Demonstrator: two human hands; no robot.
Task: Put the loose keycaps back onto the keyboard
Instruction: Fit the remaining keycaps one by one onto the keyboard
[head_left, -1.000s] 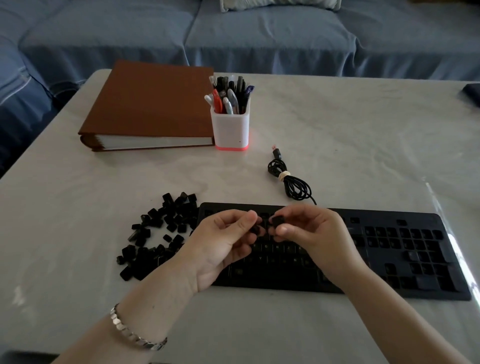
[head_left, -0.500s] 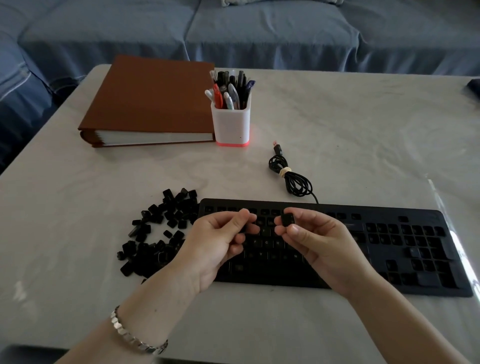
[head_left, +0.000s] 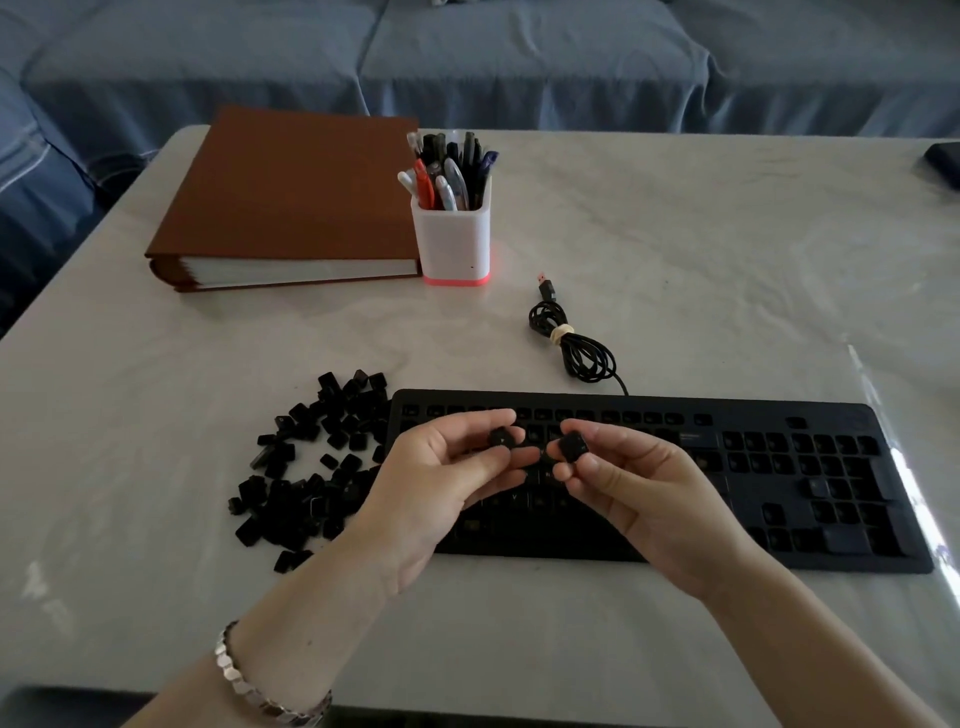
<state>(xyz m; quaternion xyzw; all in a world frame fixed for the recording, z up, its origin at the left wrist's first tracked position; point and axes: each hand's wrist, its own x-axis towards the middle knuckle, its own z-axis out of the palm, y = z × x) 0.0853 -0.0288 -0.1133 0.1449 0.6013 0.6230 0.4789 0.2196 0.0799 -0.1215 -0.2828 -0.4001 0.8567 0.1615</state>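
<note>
A black keyboard (head_left: 779, 467) lies across the near middle of the white table, with several keys seated and some gaps. A pile of loose black keycaps (head_left: 306, 467) sits just left of it. Above the keyboard's left half, my left hand (head_left: 436, 483) pinches one small keycap (head_left: 501, 438) between thumb and fingers. My right hand (head_left: 634, 488) pinches another keycap (head_left: 571, 447) right beside it. Both hands hide part of the letter rows.
A brown binder (head_left: 291, 202) and a white pen holder (head_left: 452, 234) full of pens stand at the back left. The keyboard's coiled USB cable (head_left: 576, 348) lies behind it. A dark object (head_left: 943, 158) sits at the far right edge. A blue sofa lies beyond.
My hands have drawn slightly apart. The keycap in my left hand now shows clearly, and the right hand's keycap has turned toward me.
</note>
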